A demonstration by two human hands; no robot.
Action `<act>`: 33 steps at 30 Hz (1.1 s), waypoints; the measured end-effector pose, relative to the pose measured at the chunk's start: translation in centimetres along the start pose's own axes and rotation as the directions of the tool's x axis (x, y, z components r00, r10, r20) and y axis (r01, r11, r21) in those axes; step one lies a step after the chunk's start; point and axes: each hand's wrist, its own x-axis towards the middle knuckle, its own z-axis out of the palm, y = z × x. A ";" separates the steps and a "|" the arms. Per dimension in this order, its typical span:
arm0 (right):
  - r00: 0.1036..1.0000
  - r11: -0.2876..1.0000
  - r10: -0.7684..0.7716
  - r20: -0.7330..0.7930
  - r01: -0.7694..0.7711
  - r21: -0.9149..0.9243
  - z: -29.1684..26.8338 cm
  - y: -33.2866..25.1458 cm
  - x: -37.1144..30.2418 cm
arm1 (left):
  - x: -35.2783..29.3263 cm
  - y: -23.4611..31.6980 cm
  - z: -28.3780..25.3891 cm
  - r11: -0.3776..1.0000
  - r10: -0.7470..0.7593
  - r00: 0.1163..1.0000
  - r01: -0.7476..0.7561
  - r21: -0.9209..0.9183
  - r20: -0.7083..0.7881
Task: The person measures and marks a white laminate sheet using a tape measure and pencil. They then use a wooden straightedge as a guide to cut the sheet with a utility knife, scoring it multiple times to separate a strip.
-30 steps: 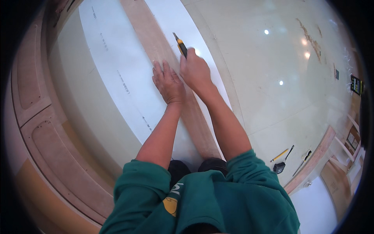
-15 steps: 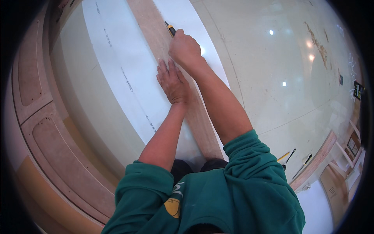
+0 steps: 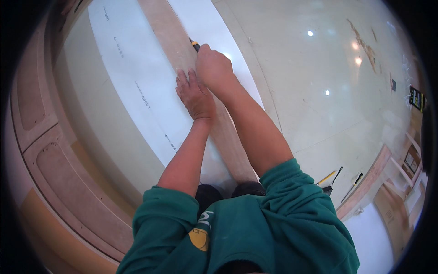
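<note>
A long white sheet [image 3: 132,86] with printed marks lies on the floor. Along its length rests a narrow wooden board [image 3: 163,28]. My left hand [image 3: 196,98] is pressed on this board, palm down, with fingers stretched out. Closed in a fist, my right hand [image 3: 214,67] grips a yellow and black utility knife [image 3: 195,45]. The knife's tip points away from me, at the board's right edge on the sheet. My right fist hides most of the handle.
Brown wooden panels [image 3: 73,178] line the left side. At the lower right, a yellow pencil [image 3: 326,177] and other slim tools lie beside a wooden frame piece [image 3: 365,185]. A torn brown patch [image 3: 362,45] marks the glossy floor [image 3: 292,59] at the far right.
My right hand has drawn the knife a short way toward me along the board's edge. My left hand stays pressed on the board. The view has shifted slightly.
</note>
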 end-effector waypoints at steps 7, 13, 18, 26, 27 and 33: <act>0.994 0.997 0.069 0.088 -0.072 0.036 0.0 2.2 -6.4 | 0.1 0.2 0.1 0.998 -0.035 0.999 0.033 -0.056 -0.036; 0.980 0.990 0.141 0.138 -0.143 0.005 1.0 4.2 -11.5 | 0.3 0.3 -0.1 1.000 0.009 0.997 -0.010 -0.021 -0.073; 0.950 0.970 0.242 0.197 -0.236 -0.052 2.1 6.6 -16.4 | 0.2 0.3 0.0 1.000 0.029 0.996 -0.029 -0.002 -0.082; 0.911 0.950 0.310 0.271 -0.282 -0.136 2.5 10.0 -24.9 | 0.2 0.4 -0.2 0.999 0.015 0.997 -0.018 -0.038 -0.071; 0.901 0.946 0.323 0.289 -0.295 -0.137 1.5 9.6 -25.1 | 0.0 0.1 -0.3 1.000 -0.005 0.999 0.004 -0.027 -0.052; 0.981 0.970 0.114 -0.155 -0.077 0.230 -0.3 5.3 -16.0 | 0.1 0.2 -0.1 0.999 -0.031 0.999 0.030 -0.029 -0.032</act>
